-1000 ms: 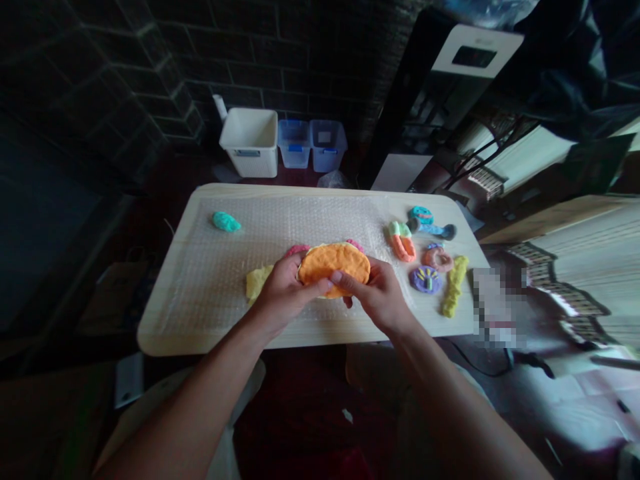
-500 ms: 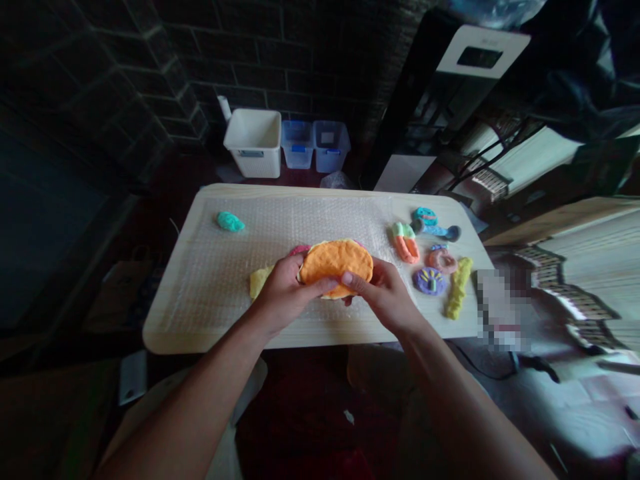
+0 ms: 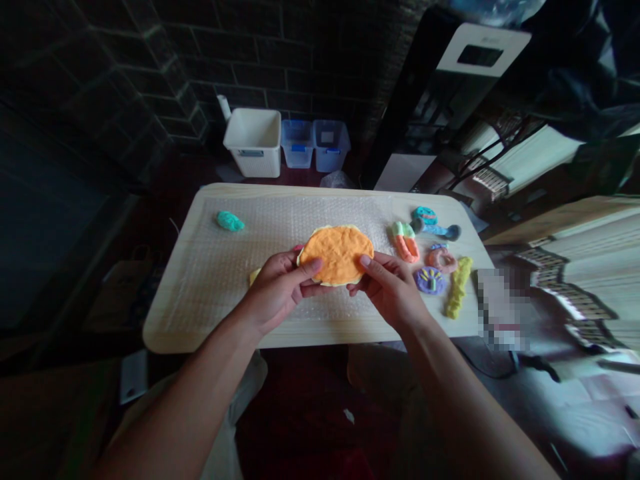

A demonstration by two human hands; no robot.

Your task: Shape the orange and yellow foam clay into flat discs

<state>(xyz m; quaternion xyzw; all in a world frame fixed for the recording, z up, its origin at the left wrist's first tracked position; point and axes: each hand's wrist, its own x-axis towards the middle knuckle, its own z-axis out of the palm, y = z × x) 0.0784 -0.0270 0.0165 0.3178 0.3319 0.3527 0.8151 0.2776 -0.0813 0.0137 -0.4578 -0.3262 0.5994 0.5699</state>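
Observation:
Between my two hands is a flat, oval piece of orange modelling clay [image 3: 342, 253] with a pale yellow layer showing along its rim. My left hand [image 3: 283, 283] grips its left edge, thumb on the orange face and fingers underneath. On the opposite edge my right hand [image 3: 393, 283] pinches it the same way. The piece is held up over the bubble wrap [image 3: 240, 267] on the table. Just behind my left hand a bit of yellow clay [image 3: 255, 275] peeks out, mostly hidden. A small pinkish-red patch shows by my left fingers; what it belongs to is unclear.
Teal clay [image 3: 230, 221] lies at the table's far left. On the right sit an orange-and-green clay shape [image 3: 405, 241], a blue-grey one [image 3: 436, 229], a purple disc [image 3: 430, 281], a brownish ring [image 3: 442, 260] and a yellow strip [image 3: 459, 288]. Bins [image 3: 253, 143] stand beyond the table.
The orange clay has risen slightly in view and its face shows more fully. My thumbs have moved apart, from near its middle to its left and right edges.

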